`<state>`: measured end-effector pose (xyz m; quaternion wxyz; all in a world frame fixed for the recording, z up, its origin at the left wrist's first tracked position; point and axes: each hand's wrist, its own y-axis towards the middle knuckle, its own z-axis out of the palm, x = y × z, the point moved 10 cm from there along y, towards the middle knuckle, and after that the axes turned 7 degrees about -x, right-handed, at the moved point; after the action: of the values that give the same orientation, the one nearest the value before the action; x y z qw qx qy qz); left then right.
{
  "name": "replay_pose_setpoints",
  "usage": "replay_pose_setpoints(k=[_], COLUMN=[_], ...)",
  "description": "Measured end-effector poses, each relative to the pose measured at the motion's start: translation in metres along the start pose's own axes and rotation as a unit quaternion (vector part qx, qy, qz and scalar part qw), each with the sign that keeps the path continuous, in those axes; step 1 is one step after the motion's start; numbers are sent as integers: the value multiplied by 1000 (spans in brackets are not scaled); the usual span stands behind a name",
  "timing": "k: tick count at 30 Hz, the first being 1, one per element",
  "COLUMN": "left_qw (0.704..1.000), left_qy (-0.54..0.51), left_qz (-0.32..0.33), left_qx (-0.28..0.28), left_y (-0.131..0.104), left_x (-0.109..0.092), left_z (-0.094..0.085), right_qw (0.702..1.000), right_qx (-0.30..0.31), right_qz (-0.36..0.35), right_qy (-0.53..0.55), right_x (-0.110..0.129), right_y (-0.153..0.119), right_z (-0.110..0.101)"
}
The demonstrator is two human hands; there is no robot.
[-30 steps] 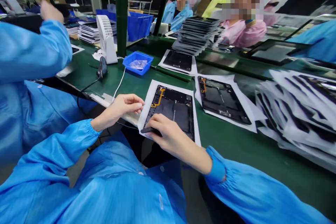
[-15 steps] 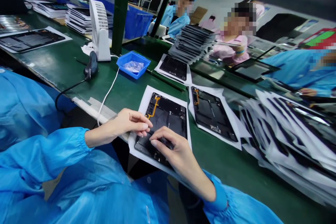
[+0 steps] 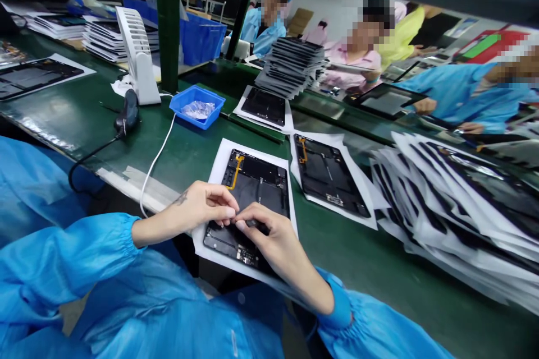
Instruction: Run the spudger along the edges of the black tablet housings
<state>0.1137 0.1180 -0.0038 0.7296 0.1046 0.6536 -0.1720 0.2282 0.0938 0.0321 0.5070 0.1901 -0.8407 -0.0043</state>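
Both hands meet fingertip to fingertip above a black tablet housing (image 3: 248,190) with an orange flex cable (image 3: 237,173). It lies on a white sheet (image 3: 219,151) at the bench's front edge. My left hand (image 3: 206,205) comes in from the left, thumb and forefinger pinched together. Opposite it, my right hand (image 3: 267,227) pinches too, thumb against forefinger. Whatever sits between the fingertips is too small to make out. The right hand covers part of the housing's lower right corner.
Right of my work lies a second tablet housing (image 3: 330,174), then a leaning pile of sheet-wrapped panels (image 3: 446,207). Beyond stand a blue tray (image 3: 197,105) with small clear pieces, a white fan (image 3: 138,59) and a black handheld device (image 3: 127,112). Co-workers sit across the bench.
My fingertips have come together; before, a small gap lay between the hands. The view has shifted, so the bench things appear further left. A person in yellow now shows at the back.
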Motion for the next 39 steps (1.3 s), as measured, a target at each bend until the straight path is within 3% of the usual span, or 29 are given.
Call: replay_pose_setpoints(k=[6,14,31,39], left_qw=[980,934,939,889], left_qy=[155,264,263,362], left_qz=[117,238,219,280], left_qx=[-38,-29,-25,-18], left_y=[-10,-24,-19,-28], left_x=[-22,-49,-52,-60], left_z=[0,9,9,18], right_qw=[1000,999,996,997], right_qx=[-10,-7,12,4], right_qz=[7,34,67,65], right_qy=[-19,17,65,42], right_x=[-2,-4,-7,-7], right_y=[3,4,4,4], right_z=[-3,-1,-2,-2])
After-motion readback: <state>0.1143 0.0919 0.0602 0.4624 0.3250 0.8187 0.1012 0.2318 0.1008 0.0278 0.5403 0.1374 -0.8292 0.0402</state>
